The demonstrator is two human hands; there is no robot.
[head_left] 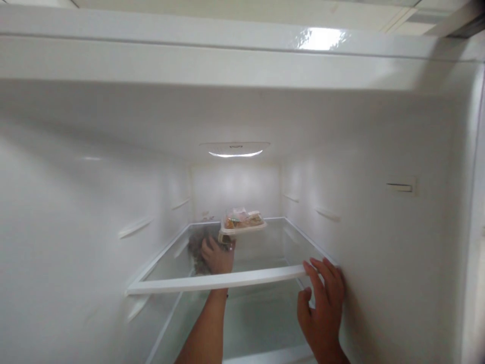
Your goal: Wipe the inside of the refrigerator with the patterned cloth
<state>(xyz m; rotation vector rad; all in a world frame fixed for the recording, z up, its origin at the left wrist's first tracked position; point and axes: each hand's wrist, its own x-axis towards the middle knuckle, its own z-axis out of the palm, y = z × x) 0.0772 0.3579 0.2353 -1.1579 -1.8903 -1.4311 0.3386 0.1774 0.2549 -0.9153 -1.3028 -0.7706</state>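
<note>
A glass shelf (215, 281) with a white front rim spans the inside of a refrigerator, its right front end sitting higher than its left. My right hand (322, 298) grips it by the right front corner, fingers over the rim and thumb below. Under the shelf, seen through the glass, reaches my left hand (219, 257). Its fingers are curled on a dark, lumpy bundle (197, 247) near the left wall; the kind cannot be made out. Just beyond that hand, a white tray of wrapped food (244, 222) rests on the shelf towards the back.
Moulded ledges (135, 228) stick out from both side walls. A lit lamp cover (235, 149) hangs from the ceiling at the back. Below lies a lower glass surface (261, 323). On the right wall is a small switch (400, 187).
</note>
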